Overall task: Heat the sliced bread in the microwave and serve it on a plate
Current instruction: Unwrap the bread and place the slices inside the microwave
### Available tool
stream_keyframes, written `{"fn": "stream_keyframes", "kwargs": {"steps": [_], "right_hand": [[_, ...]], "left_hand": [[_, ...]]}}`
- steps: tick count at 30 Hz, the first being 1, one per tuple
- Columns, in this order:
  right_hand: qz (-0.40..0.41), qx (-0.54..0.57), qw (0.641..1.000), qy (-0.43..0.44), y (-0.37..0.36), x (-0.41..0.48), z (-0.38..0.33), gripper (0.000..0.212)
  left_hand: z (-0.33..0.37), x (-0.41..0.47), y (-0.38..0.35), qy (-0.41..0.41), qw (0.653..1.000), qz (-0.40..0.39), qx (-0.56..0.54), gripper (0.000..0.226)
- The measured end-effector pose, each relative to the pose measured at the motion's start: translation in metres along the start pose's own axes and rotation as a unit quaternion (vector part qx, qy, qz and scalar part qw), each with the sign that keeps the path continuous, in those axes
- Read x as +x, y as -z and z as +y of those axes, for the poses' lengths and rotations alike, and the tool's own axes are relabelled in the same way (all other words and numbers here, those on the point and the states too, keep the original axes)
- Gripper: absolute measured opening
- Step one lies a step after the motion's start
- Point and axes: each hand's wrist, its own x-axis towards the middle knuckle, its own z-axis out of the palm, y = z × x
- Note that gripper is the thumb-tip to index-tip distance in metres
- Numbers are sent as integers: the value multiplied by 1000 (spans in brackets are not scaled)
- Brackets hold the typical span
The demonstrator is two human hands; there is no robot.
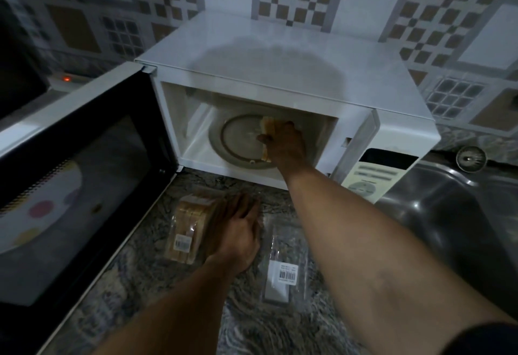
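Gripping tan bread slices (266, 130), right hand (283, 143) poised over round glass turntable (241, 141) for loading; left hand (241, 233), fingers flat, apparently steadying clear-wrapped loaf (186, 228).

Barcode labels (286, 274), print illegible

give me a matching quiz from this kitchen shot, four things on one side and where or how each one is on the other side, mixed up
Things
1. bread slices
2. bread packet
3. microwave door
4. sink

Place or state
A. swung open to the left
B. right of the microwave
C. gripped by the right hand over the turntable
D. on the counter, under the left hand

Pairs: 1-C, 2-D, 3-A, 4-B
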Motion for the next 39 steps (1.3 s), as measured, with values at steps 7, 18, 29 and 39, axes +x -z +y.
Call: {"fn": "stream_keyframes", "kwargs": {"steps": [7,18,29,39], "right_hand": [[39,-40,997,49,1,-5,5,54],[9,-135,989,57,24,-47,5,46],[-12,-141,989,51,38,-106,4,31],[8,-133,989,56,42,-164,-11,17]], "left_hand": [[-3,0,-2,-3,1000,2,19,72],[-1,3,-7,6,999,-40,16,62],[3,-17,21,-6,992,-123,-40,73],[9,-64,70,17,997,-65,-23,34]]}}
